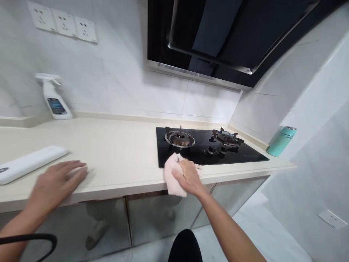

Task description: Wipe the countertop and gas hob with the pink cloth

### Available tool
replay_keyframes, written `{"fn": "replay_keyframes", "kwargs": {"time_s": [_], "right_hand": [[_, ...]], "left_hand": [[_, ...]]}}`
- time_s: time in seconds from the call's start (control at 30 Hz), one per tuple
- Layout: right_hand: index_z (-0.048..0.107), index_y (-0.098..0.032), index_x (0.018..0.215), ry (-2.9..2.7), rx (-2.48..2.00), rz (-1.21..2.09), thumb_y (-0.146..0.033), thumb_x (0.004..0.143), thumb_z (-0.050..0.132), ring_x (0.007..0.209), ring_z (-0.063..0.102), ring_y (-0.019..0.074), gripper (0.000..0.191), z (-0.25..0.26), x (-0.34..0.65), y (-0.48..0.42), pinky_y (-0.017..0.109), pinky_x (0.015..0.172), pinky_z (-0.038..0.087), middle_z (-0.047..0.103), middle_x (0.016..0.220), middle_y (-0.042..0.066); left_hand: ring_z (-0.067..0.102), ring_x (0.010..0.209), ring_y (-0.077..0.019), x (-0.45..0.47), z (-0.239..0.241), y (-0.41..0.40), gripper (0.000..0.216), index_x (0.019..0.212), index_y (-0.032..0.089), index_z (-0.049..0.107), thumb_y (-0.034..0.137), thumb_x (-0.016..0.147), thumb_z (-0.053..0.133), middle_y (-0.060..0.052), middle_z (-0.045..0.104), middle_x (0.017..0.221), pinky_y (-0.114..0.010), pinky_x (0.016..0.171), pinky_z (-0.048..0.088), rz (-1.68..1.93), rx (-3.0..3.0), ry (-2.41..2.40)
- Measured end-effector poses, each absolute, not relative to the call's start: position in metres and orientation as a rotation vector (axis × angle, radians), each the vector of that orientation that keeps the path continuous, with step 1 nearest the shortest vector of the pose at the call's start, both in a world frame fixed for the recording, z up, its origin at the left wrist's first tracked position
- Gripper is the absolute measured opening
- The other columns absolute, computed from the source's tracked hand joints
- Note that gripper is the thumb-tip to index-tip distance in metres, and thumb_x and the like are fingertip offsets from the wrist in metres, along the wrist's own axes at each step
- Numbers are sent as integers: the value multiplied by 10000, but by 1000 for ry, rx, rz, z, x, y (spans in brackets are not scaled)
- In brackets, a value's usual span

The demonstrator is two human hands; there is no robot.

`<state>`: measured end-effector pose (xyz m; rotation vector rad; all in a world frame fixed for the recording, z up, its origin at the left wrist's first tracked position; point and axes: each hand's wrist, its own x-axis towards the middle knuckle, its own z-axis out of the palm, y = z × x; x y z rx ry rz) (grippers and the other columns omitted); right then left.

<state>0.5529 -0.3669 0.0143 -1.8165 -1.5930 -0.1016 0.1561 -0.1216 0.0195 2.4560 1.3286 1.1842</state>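
My right hand (188, 176) is closed on a pale pink cloth (172, 174), pressing it onto the front left corner of the black glass gas hob (201, 154) and the counter edge. Part of the cloth hangs over the counter's front. My left hand (61, 180) lies flat on the cream countertop (120, 153) with fingers stretched out and holds nothing; it looks a little blurred. A long white bar-shaped object (28, 162) lies just left of that hand.
Two burners (180, 138) sit on the hob. A white spray bottle (53, 96) stands at the back left against the tiled wall. A teal flask (280, 141) stands right of the hob. A black range hood (223, 36) hangs above. Wall sockets (64, 23) are upper left.
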Motion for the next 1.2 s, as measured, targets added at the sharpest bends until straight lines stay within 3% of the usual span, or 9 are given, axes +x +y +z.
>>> {"fn": "replay_keyframes", "kwargs": {"time_s": [0.17, 0.3, 0.37, 0.5, 0.63, 0.77, 0.87, 1.03, 1.2], "right_hand": [[604, -258, 1100, -1375, -1283, 480, -532, 935, 589, 995, 587, 217, 320, 39, 502, -335, 355, 930, 471, 628, 1059, 21], [574, -272, 1205, -1225, -1059, 726, -552, 873, 676, 958, 608, 214, 447, 74, 495, -330, 319, 845, 497, 658, 1082, 12], [581, -276, 1227, -1305, -1068, 703, -530, 859, 701, 967, 605, 212, 463, 88, 499, -336, 312, 839, 490, 654, 1105, 13], [626, -253, 1096, -1499, -1326, 416, -453, 796, 750, 979, 565, 208, 381, 92, 519, -361, 316, 861, 449, 623, 1085, 11], [544, -248, 893, -1523, -1552, 588, -512, 739, 802, 787, 472, 170, 400, 69, 532, -385, 282, 691, 381, 517, 847, -35], [509, -242, 828, -1601, -1531, 583, -511, 738, 811, 922, 522, 202, 414, 51, 525, -398, 308, 774, 429, 566, 1024, 15], [529, -231, 798, -1543, -1437, 467, -534, 834, 737, 1027, 543, 223, 370, 54, 525, -400, 324, 842, 441, 591, 1158, 56], [552, -247, 886, -1371, -1437, 462, -607, 900, 666, 737, 457, 163, 377, 58, 531, -395, 285, 677, 378, 525, 803, -27], [584, -244, 887, -1261, -1322, 713, -674, 864, 718, 732, 505, 163, 451, 35, 501, -391, 279, 671, 412, 587, 792, -17]], "left_hand": [[651, 1191, -275, 211, 27, -193, 527, 1057, 251, 740, 720, 849, 618, -33, 758, 1214, -441, 1125, 462, 1247, 2044, 1043], [678, 1174, -288, 268, 51, -242, 797, 1400, 226, 575, 704, 784, 738, -138, 659, 1412, -419, 974, 567, 1094, 1517, 721], [711, 1081, -271, 288, 62, -253, 905, 1486, 230, 493, 664, 757, 807, -168, 672, 1379, -381, 868, 593, 887, 1341, 560], [694, 849, -212, 299, 70, -261, 703, 1245, 178, 648, 613, 730, 849, -103, 742, 1035, -309, 713, 546, 715, 1332, 461], [628, 828, -191, 288, 70, -267, 428, 934, 200, 675, 608, 823, 742, -28, 687, 897, -292, 710, 495, 864, 1721, 535], [561, 796, -177, 280, 77, -278, 360, 781, 228, 601, 562, 915, 617, 3, 593, 819, -285, 694, 450, 928, 2080, 584], [518, 777, -169, 274, 83, -283, 348, 737, 235, 521, 521, 923, 593, 16, 515, 806, -290, 706, 437, 996, 2167, 647], [485, 783, -165, 266, 86, -286, 377, 720, 233, 443, 523, 933, 554, 24, 462, 818, -311, 756, 425, 999, 2034, 669], [428, 699, -130, 270, 79, -295, 390, 806, 228, 455, 575, 913, 597, 56, 443, 757, -275, 668, 375, 855, 1519, 598]]}}
